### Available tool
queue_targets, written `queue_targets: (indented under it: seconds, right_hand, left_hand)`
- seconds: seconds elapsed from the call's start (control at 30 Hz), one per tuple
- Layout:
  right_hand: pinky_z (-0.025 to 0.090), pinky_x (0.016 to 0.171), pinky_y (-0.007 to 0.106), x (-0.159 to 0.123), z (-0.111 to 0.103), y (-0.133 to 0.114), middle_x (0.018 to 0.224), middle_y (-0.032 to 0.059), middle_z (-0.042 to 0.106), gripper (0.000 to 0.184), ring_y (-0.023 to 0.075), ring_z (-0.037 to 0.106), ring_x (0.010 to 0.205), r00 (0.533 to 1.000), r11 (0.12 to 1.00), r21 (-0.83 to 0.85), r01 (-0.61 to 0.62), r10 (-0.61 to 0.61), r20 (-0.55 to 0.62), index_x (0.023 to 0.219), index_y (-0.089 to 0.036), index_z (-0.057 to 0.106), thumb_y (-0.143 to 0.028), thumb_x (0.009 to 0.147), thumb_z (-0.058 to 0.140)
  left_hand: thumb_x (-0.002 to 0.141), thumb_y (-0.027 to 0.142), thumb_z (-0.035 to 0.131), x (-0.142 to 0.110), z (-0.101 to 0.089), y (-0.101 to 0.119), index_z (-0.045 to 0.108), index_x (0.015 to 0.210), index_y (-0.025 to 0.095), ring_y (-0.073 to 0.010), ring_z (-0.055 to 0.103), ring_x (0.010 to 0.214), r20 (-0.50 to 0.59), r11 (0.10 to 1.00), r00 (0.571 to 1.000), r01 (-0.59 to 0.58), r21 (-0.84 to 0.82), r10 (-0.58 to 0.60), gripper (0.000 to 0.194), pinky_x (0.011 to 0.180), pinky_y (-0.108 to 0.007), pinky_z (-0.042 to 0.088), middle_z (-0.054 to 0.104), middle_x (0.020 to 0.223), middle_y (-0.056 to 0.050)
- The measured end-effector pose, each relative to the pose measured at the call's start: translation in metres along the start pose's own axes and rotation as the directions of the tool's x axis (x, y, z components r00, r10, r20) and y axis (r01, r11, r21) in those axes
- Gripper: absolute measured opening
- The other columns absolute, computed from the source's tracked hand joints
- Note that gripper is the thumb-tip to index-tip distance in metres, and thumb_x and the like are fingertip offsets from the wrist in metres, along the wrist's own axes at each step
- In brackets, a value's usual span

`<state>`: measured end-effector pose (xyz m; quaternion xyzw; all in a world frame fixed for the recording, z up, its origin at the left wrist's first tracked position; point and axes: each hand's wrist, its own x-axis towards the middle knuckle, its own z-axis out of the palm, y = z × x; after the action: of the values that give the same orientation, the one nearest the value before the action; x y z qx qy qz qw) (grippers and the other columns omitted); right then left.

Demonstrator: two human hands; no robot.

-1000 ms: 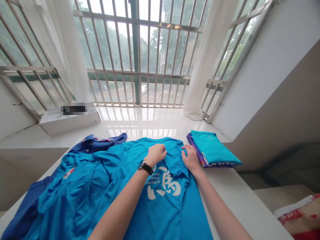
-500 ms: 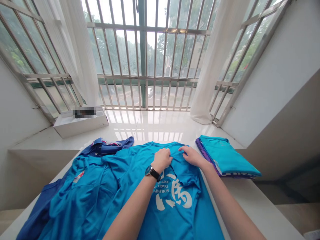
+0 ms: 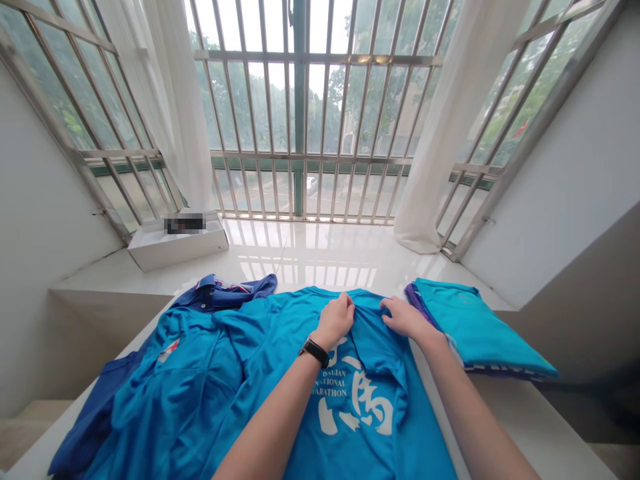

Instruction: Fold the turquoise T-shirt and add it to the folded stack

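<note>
Blue T-shirt lay under our hands: our left hand gripped its cloth, our right hand curled on it, grip unclear, folded shirts just beyond it.

Left hand, right hand gathering blue marathon T-shirt near collar; folded shirts just beside.

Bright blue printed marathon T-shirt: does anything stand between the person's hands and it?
Nothing visible does: the left hand and right hand both lie directly on the bright blue T-shirt, with no object between them and the fabric.
</note>
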<state>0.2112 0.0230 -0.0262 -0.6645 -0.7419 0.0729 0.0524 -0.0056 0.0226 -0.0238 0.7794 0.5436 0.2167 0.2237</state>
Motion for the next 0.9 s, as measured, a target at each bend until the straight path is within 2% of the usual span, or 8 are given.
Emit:
queue_targets:
  seconds: [0.13,0.23,0.3,0.37,0.53,0.73,0.9]
  right_hand:
    - [0.044,0.084,0.028,0.003,-0.004,0.004,0.108,0.0116,0.07,0.022,0.0236,0.065,0.101,0.999,0.999,-0.007,-0.032,0.032,-0.008,0.103,-0.017,0.07,-0.02,0.086,0.056]
    - [0.044,0.082,0.028,0.005,-0.009,0.007,0.108,0.0119,0.071,0.024,0.0236,0.065,0.101,0.998,0.998,-0.01,-0.067,0.067,-0.013,0.107,-0.017,0.068,-0.02,0.09,0.051]
    - [0.044,0.078,0.028,0.006,-0.011,0.012,0.108,0.0117,0.071,0.025,0.0235,0.066,0.099,0.994,0.994,-0.02,-0.104,0.103,-0.019,0.108,-0.018,0.068,-0.019,0.091,0.048]
    - [0.043,0.075,0.028,0.006,-0.012,0.017,0.108,0.0112,0.072,0.026,0.0232,0.066,0.097,0.991,0.991,-0.03,-0.133,0.133,-0.025,0.107,-0.019,0.068,-0.019,0.092,0.047]
    - [0.043,0.072,0.029,0.004,-0.012,0.024,0.106,0.0121,0.072,0.024,0.0245,0.066,0.097,0.98,0.979,-0.054,-0.197,0.195,-0.039,0.102,-0.02,0.068,-0.021,0.093,0.046]
    - [0.045,0.07,0.031,0.004,-0.012,0.019,0.108,0.0139,0.07,0.028,0.0261,0.066,0.097,0.959,0.963,-0.039,-0.267,0.261,-0.108,0.1,-0.02,0.068,-0.021,0.094,0.041]
    - [0.045,0.071,0.031,0.006,-0.007,0.022,0.107,0.0139,0.071,0.03,0.0262,0.067,0.097,0.951,0.956,-0.041,-0.29,0.282,-0.127,0.101,-0.02,0.068,-0.019,0.095,0.039]
  left_hand:
    - [0.093,0.028,0.049,0.003,0.001,-0.008,0.058,0.109,0.02,-0.0217,0.066,0.087,0.008,0.998,1.0,-0.01,-0.069,0.01,0.02,0.074,-0.029,0.048,0.07,0.093,-0.006]
    - [0.086,0.031,0.06,0.001,-0.001,-0.01,0.056,0.116,0.021,-0.0225,0.066,0.084,0.074,0.996,0.994,-0.072,-0.06,0.076,0.032,0.073,-0.029,0.049,0.069,0.087,-0.004]
    - [0.084,0.029,0.061,0.0,-0.002,-0.011,0.055,0.119,0.022,-0.0231,0.066,0.085,0.093,0.994,0.99,-0.102,-0.047,0.106,0.036,0.075,-0.03,0.05,0.068,0.087,-0.003]
    - [0.086,0.025,0.058,0.0,-0.001,-0.011,0.055,0.12,0.022,-0.023,0.066,0.088,0.065,0.992,0.991,-0.116,-0.055,0.119,0.034,0.078,-0.031,0.05,0.069,0.09,-0.004]
    - [0.089,0.013,0.05,0.004,0.011,-0.012,0.053,0.117,0.021,-0.0195,0.065,0.094,-0.089,0.974,0.987,-0.15,-0.17,0.136,0.029,0.085,-0.029,0.05,0.067,0.104,-0.007]
    - [0.09,0.007,0.043,0.003,0.018,-0.009,0.053,0.114,0.022,-0.0184,0.062,0.104,-0.145,0.951,0.972,-0.216,-0.222,0.187,0.029,0.093,-0.03,0.049,0.066,0.11,-0.005]
    - [0.09,0.007,0.046,-0.001,0.016,-0.004,0.051,0.128,0.024,-0.0192,0.058,0.117,-0.168,0.94,0.964,-0.242,-0.241,0.205,0.041,0.102,-0.033,0.045,0.062,0.125,-0.006]
